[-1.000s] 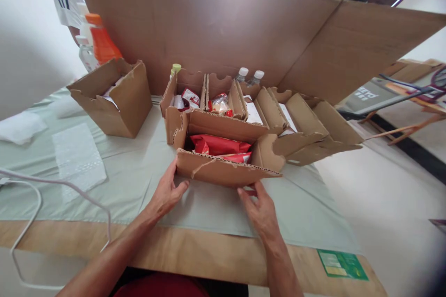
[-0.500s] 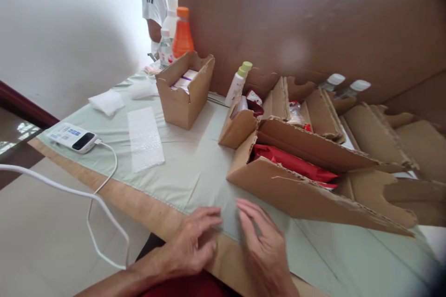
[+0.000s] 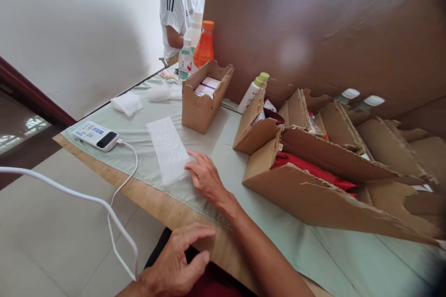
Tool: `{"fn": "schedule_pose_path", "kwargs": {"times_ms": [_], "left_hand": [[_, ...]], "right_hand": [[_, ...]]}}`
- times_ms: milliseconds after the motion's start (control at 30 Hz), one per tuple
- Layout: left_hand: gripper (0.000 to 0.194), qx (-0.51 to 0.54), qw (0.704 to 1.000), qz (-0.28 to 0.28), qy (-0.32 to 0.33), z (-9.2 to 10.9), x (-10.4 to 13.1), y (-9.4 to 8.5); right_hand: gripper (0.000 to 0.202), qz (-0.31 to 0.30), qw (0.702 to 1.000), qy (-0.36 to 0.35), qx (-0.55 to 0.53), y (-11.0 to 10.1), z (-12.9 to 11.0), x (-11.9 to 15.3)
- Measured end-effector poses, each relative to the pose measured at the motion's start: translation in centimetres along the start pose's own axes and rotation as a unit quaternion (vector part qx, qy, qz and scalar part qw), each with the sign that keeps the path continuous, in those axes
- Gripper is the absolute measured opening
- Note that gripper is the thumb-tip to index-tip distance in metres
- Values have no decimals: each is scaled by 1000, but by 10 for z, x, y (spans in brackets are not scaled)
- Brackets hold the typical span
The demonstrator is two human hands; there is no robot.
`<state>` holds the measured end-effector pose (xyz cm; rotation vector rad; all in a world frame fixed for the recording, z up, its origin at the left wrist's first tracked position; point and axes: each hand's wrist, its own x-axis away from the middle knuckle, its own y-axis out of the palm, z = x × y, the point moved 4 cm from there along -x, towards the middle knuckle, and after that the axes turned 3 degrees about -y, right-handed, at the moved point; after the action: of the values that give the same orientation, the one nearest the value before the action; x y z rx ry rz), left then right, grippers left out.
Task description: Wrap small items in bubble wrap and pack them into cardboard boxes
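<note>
A flat, clear strip of bubble wrap (image 3: 165, 146) lies on the pale green tablecloth. My right hand (image 3: 205, 176) reaches across to its right edge; the fingertips touch it there, fingers apart, without a visible grip. My left hand (image 3: 181, 257) is held nearer my body by the table's front edge, thumb and fingers apart, with nothing in it.
Left stands a white power bank (image 3: 95, 135) with a cable. Bubble-wrap bundles (image 3: 127, 103) lie behind. A small cardboard box (image 3: 198, 116), bottles (image 3: 205, 46) and a person (image 3: 177, 14) are further back. Cardboard bins (image 3: 296, 190) fill the right side before a tall cardboard panel (image 3: 313, 32).
My right hand has moved forward and left from beside my left hand to the bubble wrap. My left hand has drawn slightly back. The view has shifted left and up.
</note>
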<state>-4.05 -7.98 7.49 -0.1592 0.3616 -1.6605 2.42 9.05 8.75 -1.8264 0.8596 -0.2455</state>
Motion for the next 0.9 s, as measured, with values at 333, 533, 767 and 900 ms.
{"fn": "schedule_pose_path", "kwargs": {"times_ms": [333, 533, 767, 900], "left_hand": [[28, 9, 1000, 3, 27, 23, -15, 23], [25, -25, 996, -37, 83, 36, -32, 66], [30, -236, 953, -120, 147, 20, -76, 96], [33, -257, 941, -163, 150, 0, -84, 97]], "right_hand": [[28, 68, 945, 303, -101, -124, 79, 298], [29, 297, 871, 388, 53, -148, 78, 354], [29, 138, 964, 220, 47, -62, 15, 236], [32, 93, 968, 221, 80, -37, 24, 247]]}}
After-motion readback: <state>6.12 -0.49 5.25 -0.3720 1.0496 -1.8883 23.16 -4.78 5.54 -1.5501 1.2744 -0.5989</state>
